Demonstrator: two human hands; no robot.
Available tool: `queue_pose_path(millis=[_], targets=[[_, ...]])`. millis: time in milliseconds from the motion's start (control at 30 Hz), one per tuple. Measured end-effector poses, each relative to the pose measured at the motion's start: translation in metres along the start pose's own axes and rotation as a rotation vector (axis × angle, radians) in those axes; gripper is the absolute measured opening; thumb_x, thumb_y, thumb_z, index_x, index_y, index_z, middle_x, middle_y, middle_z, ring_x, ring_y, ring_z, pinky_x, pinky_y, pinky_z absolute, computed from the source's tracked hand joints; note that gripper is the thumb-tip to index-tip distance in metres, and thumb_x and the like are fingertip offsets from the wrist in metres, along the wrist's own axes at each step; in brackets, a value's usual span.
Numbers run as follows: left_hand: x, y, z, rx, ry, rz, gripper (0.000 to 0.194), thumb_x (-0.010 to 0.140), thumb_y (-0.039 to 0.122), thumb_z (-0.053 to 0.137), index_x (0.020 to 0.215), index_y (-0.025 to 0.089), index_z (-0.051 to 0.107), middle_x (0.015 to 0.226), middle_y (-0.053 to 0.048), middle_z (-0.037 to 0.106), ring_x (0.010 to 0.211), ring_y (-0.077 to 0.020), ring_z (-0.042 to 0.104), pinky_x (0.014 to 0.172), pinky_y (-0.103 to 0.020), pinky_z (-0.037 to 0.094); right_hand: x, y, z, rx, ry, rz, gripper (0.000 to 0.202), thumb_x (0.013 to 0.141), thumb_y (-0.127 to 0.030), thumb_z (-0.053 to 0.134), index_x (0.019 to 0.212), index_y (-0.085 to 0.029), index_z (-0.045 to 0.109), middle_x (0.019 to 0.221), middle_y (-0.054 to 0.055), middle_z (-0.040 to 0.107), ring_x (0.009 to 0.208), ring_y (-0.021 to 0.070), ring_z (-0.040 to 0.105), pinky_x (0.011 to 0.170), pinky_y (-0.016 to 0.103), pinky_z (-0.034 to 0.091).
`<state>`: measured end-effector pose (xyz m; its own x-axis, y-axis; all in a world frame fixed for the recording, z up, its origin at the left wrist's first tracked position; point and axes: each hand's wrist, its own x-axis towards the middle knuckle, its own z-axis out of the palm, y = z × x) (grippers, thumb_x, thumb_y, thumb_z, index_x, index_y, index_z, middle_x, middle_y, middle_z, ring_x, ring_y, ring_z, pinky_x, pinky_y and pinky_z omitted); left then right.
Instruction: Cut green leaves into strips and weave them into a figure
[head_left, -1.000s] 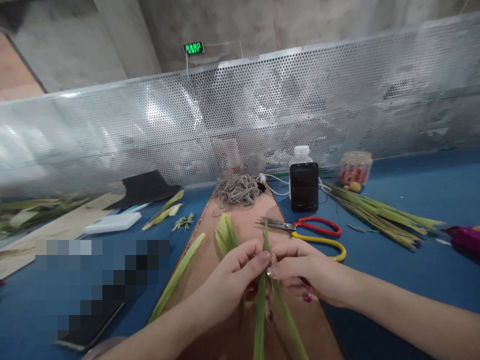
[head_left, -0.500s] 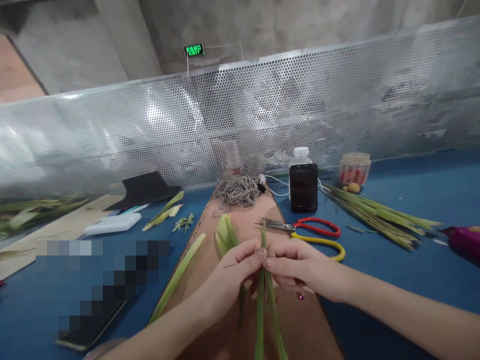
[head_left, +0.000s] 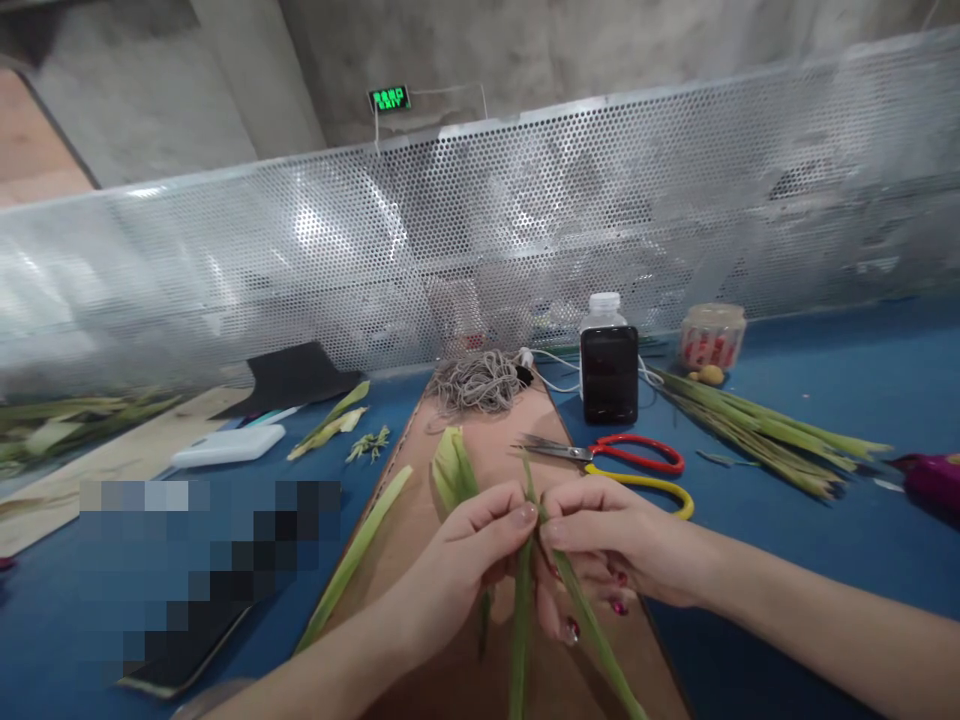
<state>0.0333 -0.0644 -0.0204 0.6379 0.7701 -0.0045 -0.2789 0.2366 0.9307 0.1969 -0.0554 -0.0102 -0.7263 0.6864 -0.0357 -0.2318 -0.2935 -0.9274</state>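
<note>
My left hand (head_left: 480, 545) pinches a long green leaf strip (head_left: 522, 630) between thumb and fingertips, its lower end hanging toward me. Close beside it, my right hand (head_left: 611, 535) is closed on a second green strip (head_left: 600, 635), which slants down to the right. The strips meet near my fingertips, and a thin tip sticks up between the hands. Both hands are over a brown cardboard piece (head_left: 420, 690). Just behind my left hand lies a folded green leaf (head_left: 452, 465). Scissors (head_left: 634, 465) with one red and one yellow handle lie beyond my right hand.
Grey cord (head_left: 484, 383) is heaped at the cardboard's far end. A black-screened device (head_left: 609, 375) stands before a white-capped bottle (head_left: 604, 308). Right are a jar (head_left: 712, 335) and a leaf bundle (head_left: 765, 430); left, a white case (head_left: 229, 446). A perforated metal screen (head_left: 480, 240) rises behind.
My hands have moved slightly apart. The right strip's lower end has swung out to the right, widening the gap between the strips, and more of my right fingers shows below.
</note>
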Motion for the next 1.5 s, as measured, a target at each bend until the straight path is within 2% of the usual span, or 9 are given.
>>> queue_pose_path(millis=[233, 533, 633, 767, 900, 1100, 1267, 1400, 1500], targets=[[-0.001, 0.003, 0.0, 0.01, -0.025, -0.015, 0.015, 0.083, 0.026, 0.047, 0.079, 0.015, 0.056, 0.07, -0.003, 0.061, 0.054, -0.0114, 0.057, 0.055, -0.024, 0.047, 0.001, 0.002, 0.001, 0.001, 0.09, -0.014, 0.023, 0.076, -0.028, 0.057, 0.063, -0.016, 0.042, 0.041, -0.01, 0.031, 0.033, 0.0024, 0.028, 0.032, 0.015, 0.019], [-0.002, 0.009, -0.004, 0.088, -0.025, -0.064, 0.018, 0.081, 0.027, 0.05, 0.091, 0.018, 0.061, 0.075, -0.003, 0.061, 0.065, -0.0126, 0.056, 0.064, -0.024, 0.045, 0.002, 0.002, 0.0, -0.075, 0.063, -0.12, 0.021, 0.079, -0.024, 0.056, 0.064, -0.016, 0.043, 0.044, -0.009, 0.035, 0.036, 0.0023, 0.028, 0.037, 0.016, 0.022], [-0.002, 0.01, -0.004, 0.192, 0.056, -0.013, 0.016, 0.077, 0.028, 0.055, 0.083, 0.017, 0.064, 0.073, -0.002, 0.06, 0.066, -0.0133, 0.055, 0.067, -0.024, 0.044, 0.003, 0.003, 0.0, -0.109, 0.074, -0.143, 0.02, 0.078, -0.023, 0.055, 0.064, -0.015, 0.044, 0.043, -0.009, 0.035, 0.036, 0.0024, 0.027, 0.037, 0.016, 0.022], [0.0, 0.003, -0.008, 0.349, 0.235, 0.145, 0.016, 0.075, 0.032, 0.057, 0.069, 0.018, 0.062, 0.072, 0.0, 0.057, 0.075, -0.0146, 0.051, 0.073, -0.022, 0.041, 0.004, 0.003, 0.0, -0.178, 0.086, -0.165, 0.021, 0.079, -0.025, 0.054, 0.063, -0.016, 0.043, 0.042, -0.01, 0.034, 0.035, 0.0022, 0.027, 0.037, 0.016, 0.023], [0.001, -0.005, -0.009, 0.439, 0.331, 0.187, 0.021, 0.076, 0.036, 0.055, 0.065, 0.018, 0.057, 0.066, 0.002, 0.049, 0.067, -0.0126, 0.044, 0.065, -0.02, 0.039, 0.004, 0.001, 0.0, -0.31, 0.109, -0.161, 0.022, 0.079, -0.026, 0.052, 0.062, -0.016, 0.04, 0.041, -0.011, 0.033, 0.034, 0.0023, 0.027, 0.036, 0.016, 0.024], [0.0, 0.001, 0.003, 0.466, 0.263, 0.135, 0.025, 0.082, 0.037, 0.046, 0.065, 0.018, 0.046, 0.063, 0.004, 0.038, 0.06, -0.0101, 0.039, 0.061, -0.02, 0.036, 0.003, -0.002, 0.001, -0.469, 0.183, -0.118, 0.021, 0.08, -0.025, 0.048, 0.062, -0.016, 0.041, 0.042, -0.01, 0.033, 0.035, 0.0026, 0.027, 0.035, 0.015, 0.024], [-0.001, 0.004, 0.003, 0.564, 0.218, 0.189, 0.026, 0.084, 0.035, 0.043, 0.064, 0.018, 0.043, 0.061, 0.004, 0.038, 0.058, -0.0092, 0.038, 0.056, -0.018, 0.034, 0.003, -0.002, 0.004, -0.353, 0.155, -0.113, 0.02, 0.077, -0.024, 0.05, 0.061, -0.017, 0.04, 0.039, -0.011, 0.032, 0.033, 0.0021, 0.026, 0.034, 0.015, 0.022], [-0.001, 0.001, 0.001, 0.451, 0.149, 0.094, 0.025, 0.085, 0.037, 0.041, 0.067, 0.019, 0.041, 0.058, 0.005, 0.044, 0.053, -0.009, 0.044, 0.052, -0.02, 0.037, 0.003, -0.001, 0.006, -0.246, 0.173, -0.086, 0.019, 0.072, -0.021, 0.052, 0.058, -0.017, 0.039, 0.037, -0.012, 0.032, 0.031, 0.0012, 0.024, 0.032, 0.014, 0.02], [0.0, 0.0, 0.001, 0.428, 0.135, 0.077, 0.025, 0.086, 0.037, 0.039, 0.069, 0.019, 0.041, 0.057, 0.005, 0.047, 0.052, -0.0092, 0.048, 0.053, -0.021, 0.038, 0.003, 0.0, 0.005, -0.155, 0.15, -0.075, 0.018, 0.071, -0.019, 0.053, 0.059, -0.016, 0.041, 0.037, -0.011, 0.033, 0.03, 0.0008, 0.025, 0.031, 0.013, 0.02]])
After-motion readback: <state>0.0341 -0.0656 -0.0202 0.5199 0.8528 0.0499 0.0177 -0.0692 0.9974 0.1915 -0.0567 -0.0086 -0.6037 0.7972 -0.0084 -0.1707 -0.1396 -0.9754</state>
